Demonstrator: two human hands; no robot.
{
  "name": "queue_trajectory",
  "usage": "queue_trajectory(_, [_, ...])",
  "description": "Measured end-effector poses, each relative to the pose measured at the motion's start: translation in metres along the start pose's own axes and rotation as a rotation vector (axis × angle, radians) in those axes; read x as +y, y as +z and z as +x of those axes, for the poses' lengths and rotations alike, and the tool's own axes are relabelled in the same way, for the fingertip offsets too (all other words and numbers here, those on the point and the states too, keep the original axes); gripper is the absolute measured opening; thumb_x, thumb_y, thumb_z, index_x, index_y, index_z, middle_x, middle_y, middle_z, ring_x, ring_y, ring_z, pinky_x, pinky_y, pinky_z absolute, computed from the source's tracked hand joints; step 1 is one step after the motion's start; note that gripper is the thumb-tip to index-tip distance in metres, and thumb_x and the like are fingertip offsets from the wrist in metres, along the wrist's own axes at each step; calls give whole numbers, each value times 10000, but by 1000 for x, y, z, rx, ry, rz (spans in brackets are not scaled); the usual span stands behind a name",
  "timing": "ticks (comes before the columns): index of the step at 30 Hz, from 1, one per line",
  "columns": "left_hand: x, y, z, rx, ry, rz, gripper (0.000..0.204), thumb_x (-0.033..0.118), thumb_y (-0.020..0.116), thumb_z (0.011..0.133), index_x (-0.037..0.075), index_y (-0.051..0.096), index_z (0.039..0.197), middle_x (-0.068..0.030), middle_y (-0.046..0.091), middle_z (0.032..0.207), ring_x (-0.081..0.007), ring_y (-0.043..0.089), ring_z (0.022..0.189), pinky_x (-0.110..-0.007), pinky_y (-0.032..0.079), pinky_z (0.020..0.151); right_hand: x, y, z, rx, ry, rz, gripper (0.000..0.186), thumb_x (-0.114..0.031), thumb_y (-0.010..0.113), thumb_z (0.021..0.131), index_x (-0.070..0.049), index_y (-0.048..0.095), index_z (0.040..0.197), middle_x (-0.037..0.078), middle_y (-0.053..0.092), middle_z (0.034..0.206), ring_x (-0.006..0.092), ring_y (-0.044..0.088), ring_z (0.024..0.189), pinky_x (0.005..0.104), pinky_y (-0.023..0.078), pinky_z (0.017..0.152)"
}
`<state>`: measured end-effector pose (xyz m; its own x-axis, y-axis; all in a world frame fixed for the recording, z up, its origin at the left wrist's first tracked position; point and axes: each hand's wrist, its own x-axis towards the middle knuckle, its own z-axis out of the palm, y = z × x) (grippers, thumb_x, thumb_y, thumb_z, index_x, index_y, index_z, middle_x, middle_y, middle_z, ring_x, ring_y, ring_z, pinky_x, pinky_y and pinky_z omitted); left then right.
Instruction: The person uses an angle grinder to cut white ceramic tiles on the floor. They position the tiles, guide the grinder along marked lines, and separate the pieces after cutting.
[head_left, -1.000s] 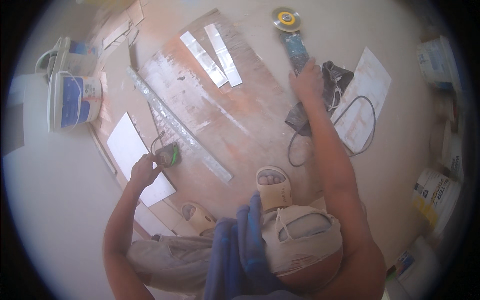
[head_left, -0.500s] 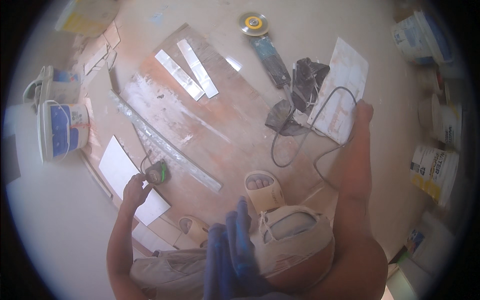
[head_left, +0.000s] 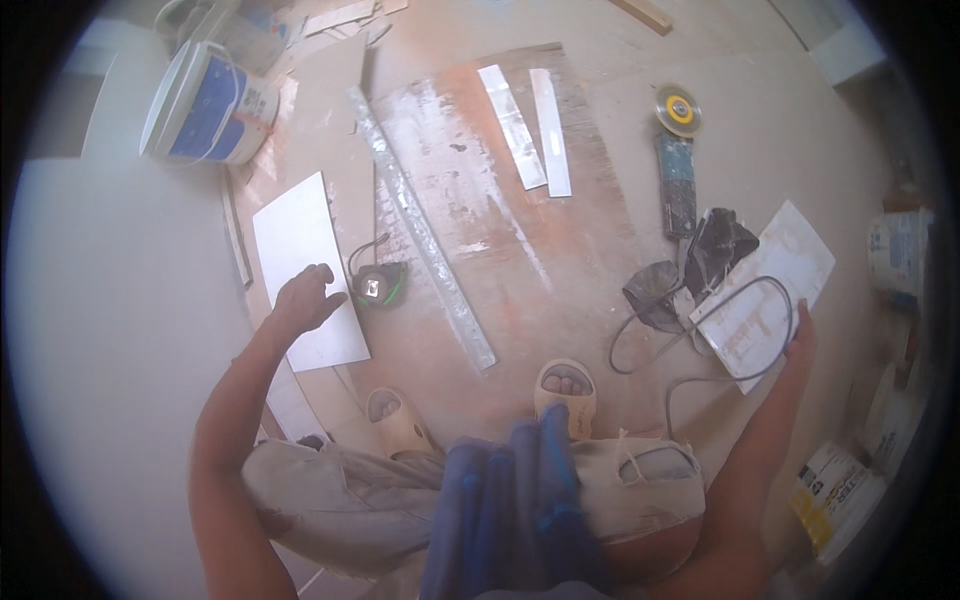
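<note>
My left hand (head_left: 308, 300) hovers over a clean white tile (head_left: 310, 240), fingers slightly bent and thumb apart, holding nothing. Close to its fingertips, a black and green tape measure (head_left: 380, 285) lies on the floor. Out to the right, my right hand (head_left: 801, 332) is at the edge of a dusty white tile (head_left: 765, 315), fingers closed along that edge and partly hidden. A dark cable (head_left: 660, 352) loops across this tile and runs near the hand. Beside the tile lies a crumpled black bag (head_left: 722, 240), with an angle grinder (head_left: 677, 165) beyond it.
A long metal straightedge (head_left: 425, 230) lies on a stained board (head_left: 590, 215), along with two narrow white strips (head_left: 515, 130). White buckets stand at left (head_left: 225, 110) and right (head_left: 897, 255). My sandalled feet (head_left: 565, 385) are close in front.
My left hand has drawn back from the tape measure, which stays on the floor. The view has turned and shifted; my right hand stays by the dusty tile.
</note>
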<state>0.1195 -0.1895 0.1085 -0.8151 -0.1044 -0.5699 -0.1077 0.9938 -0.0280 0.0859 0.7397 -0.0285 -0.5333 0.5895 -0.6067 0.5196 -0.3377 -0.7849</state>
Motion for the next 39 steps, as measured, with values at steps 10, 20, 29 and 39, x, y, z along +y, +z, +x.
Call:
queue_trajectory(10, [104, -48, 67, -86, 137, -463, 562, 462, 715, 841, -51, 643, 1060, -234, 672, 1050, -368, 654, 1004, -426, 509, 868, -157, -14, -76, 696, -746, -695, 685, -501, 658, 925, 50, 576, 1325, 187, 646, 1258, 314, 655, 1060, 405, 532, 939])
queue_trajectory(20, [300, 31, 160, 673, 764, 89, 524, 246, 596, 918, 59, 508, 1400, -195, 454, 1479, -377, 332, 1449, -518, 270, 1192, -158, 31, -257, 889, -977, -810, 671, -565, 617, 931, 40, 683, 1213, 188, 682, 1201, 289, 662, 1017, 366, 528, 897])
queue_trajectory(29, [260, -16, 208, 561, 925, 346, 377, 293, 501, 973, 27, 613, 1215, -144, 565, 1283, -310, 452, 1344, -511, 232, 1205, -107, 129, -316, 645, -712, -534, 602, -515, 620, 952, 18, 693, 1220, 153, 693, 1164, 262, 642, 1029, 342, 503, 896])
queue_trajectory(39, [245, -22, 217, 656, -122, -389, 744, 418, 840, 732, -37, 504, 1216, -192, 535, 1155, -355, 510, 1114, -480, 397, 1007, -111, 174, -305, 531, -797, -675, 519, -414, 653, 964, 10, 671, 1262, 133, 692, 1197, 216, 639, 1060, 330, 500, 907])
